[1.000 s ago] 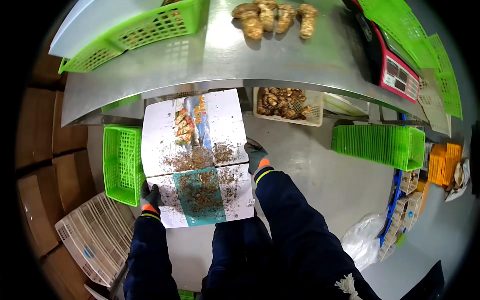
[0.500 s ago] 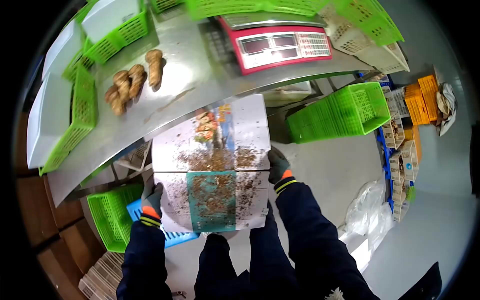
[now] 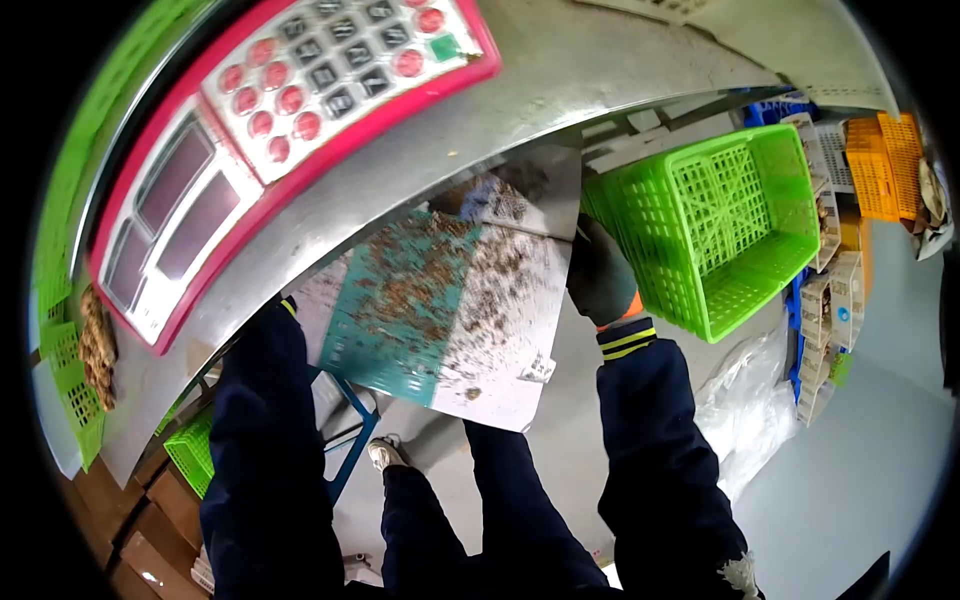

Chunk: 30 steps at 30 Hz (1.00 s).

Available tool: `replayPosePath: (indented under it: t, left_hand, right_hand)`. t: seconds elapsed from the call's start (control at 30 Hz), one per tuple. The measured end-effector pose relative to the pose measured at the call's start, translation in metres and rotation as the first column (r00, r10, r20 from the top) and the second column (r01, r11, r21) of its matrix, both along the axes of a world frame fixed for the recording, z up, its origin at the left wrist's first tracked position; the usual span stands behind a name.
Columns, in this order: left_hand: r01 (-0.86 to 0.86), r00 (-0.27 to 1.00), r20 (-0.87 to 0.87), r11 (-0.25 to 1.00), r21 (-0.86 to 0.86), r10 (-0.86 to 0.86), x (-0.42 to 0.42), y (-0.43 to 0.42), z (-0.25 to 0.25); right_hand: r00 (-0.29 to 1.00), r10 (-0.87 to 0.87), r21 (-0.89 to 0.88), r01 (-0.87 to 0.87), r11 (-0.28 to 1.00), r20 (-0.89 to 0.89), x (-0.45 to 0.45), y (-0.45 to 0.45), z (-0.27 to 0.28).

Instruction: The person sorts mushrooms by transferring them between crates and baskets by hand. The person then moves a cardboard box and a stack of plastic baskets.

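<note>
A flat, printed cardboard sheet (image 3: 505,330), white with a teal band, is held tilted below the metal table's edge. Brown crumbs and dirt are scattered over it. My right hand (image 3: 603,268), in a dark glove with an orange cuff band, is closed on the sheet's right edge. My left sleeve (image 3: 262,370) runs up to the sheet's left side. The table hides my left hand, so its fingers do not show. The far end of the sheet lies in shadow under the table.
A red-framed scale (image 3: 240,190) stands on the metal table (image 3: 560,60). A brown, knobbly mushroom-like piece (image 3: 97,350) lies at the left. Stacked green crates (image 3: 700,240) stand right of my right hand. Clear plastic sheeting (image 3: 750,405) lies on the floor.
My view has shifted right and closer to the scale. The cardboard sheet has tipped and moved partly under the table. My left hand has gone out of sight behind the table edge.
</note>
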<state>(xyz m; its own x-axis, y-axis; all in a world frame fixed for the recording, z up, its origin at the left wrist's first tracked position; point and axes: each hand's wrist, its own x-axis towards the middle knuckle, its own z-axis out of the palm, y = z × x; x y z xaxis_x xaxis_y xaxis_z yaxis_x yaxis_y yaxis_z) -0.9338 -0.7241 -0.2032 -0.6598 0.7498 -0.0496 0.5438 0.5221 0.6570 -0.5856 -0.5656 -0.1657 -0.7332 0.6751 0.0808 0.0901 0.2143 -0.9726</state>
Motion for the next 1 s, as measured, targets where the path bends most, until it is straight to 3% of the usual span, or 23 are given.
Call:
replayPosePath:
  t: [0.03, 0.07, 0.1, 0.13, 0.17, 0.33, 0.47, 0.53, 0.57, 0.67, 0.7, 0.8, 0.83, 0.87, 0.9, 0.97, 1.0]
  left_hand:
    - [0.002, 1.0, -0.005, 1.0, -0.003, -0.002, 0.002, -0.008, -0.003]
    - [-0.003, 1.0, -0.002, 1.0, -0.007, 0.003, 0.002, -0.021, -0.007]
    - [-0.002, 1.0, 0.009, 1.0, -0.002, 0.002, 0.0, -0.018, -0.005]
    - [0.011, 1.0, -0.008, 0.998, -0.055, -0.011, 0.006, 0.056, 0.022]
    - [0.034, 0.999, -0.033, 0.993, -0.117, -0.038, 0.003, 0.15, 0.083]
    - [0.037, 0.999, -0.007, 0.977, -0.21, -0.04, -0.015, 0.216, 0.097]
    - [0.031, 1.0, 0.013, 0.968, -0.25, -0.028, -0.022, 0.222, 0.097]
    - [0.029, 0.999, 0.025, 0.966, -0.257, -0.024, -0.022, 0.22, 0.096]
    - [0.028, 0.999, 0.029, 0.965, -0.26, -0.021, -0.023, 0.219, 0.097]
    - [0.019, 0.999, 0.04, 0.964, -0.266, -0.009, -0.026, 0.211, 0.098]
    - [0.021, 0.999, 0.047, 0.964, -0.266, -0.009, -0.026, 0.209, 0.099]
    - [0.011, 0.998, 0.066, 0.967, -0.256, 0.006, -0.027, 0.196, 0.101]
    - [0.005, 0.997, 0.071, 0.968, -0.25, 0.013, -0.029, 0.19, 0.102]
    - [0.001, 0.996, 0.082, 0.971, -0.237, 0.019, -0.029, 0.184, 0.101]
    - [-0.006, 0.995, 0.095, 0.975, -0.221, 0.027, -0.029, 0.176, 0.1]
    - [-0.025, 0.986, 0.16, 0.99, -0.138, 0.047, -0.02, 0.149, 0.091]
    - [-0.045, 0.98, 0.191, 0.996, -0.074, 0.058, -0.02, 0.132, 0.088]
  right_hand:
    - [0.934, -0.108, -0.527, -0.095, 0.845, -0.341, -0.008, -0.028, -0.01]
    - [0.871, -0.233, -0.736, -0.191, 0.65, -0.432, -0.014, -0.065, -0.019]
    - [0.857, -0.32, -0.773, -0.133, 0.62, -0.404, -0.023, -0.108, -0.029]
    - [0.812, -0.452, -0.839, -0.08, 0.538, -0.368, -0.009, -0.018, 0.021]
    - [0.824, -0.468, -0.918, -0.148, 0.367, -0.32, 0.002, 0.105, 0.116]
    - [0.815, -0.515, -0.948, -0.119, 0.296, -0.264, -0.014, 0.168, 0.135]
    - [0.853, -0.456, -0.919, -0.065, 0.39, -0.254, -0.027, 0.2, 0.143]
    - [0.833, -0.548, -0.921, 0.15, 0.36, -0.078, -0.033, 0.201, 0.14]
    - [0.847, -0.511, -0.971, -0.027, 0.237, -0.149, -0.032, 0.207, 0.132]
    - [0.883, -0.457, -0.982, -0.02, 0.187, -0.105, -0.029, 0.21, 0.129]
    - [0.886, -0.452, -0.982, -0.021, 0.186, -0.105, -0.03, 0.209, 0.132]
    - [0.87, -0.492, -0.93, 0.212, 0.302, 0.039, -0.038, 0.2, 0.132]
    - [0.878, -0.477, -0.95, 0.123, 0.287, -0.03, -0.041, 0.199, 0.139]
    - [0.866, -0.473, -0.924, 0.036, 0.381, -0.162, -0.031, 0.196, 0.152]
    - [0.874, -0.458, -0.922, 0.029, 0.386, -0.164, -0.031, 0.196, 0.151]
    - [0.95, -0.309, -0.513, 0.241, 0.824, -0.048, -0.025, 0.194, 0.124]
    - [0.95, -0.312, -0.592, 0.238, 0.77, -0.024, -0.017, 0.194, 0.126]
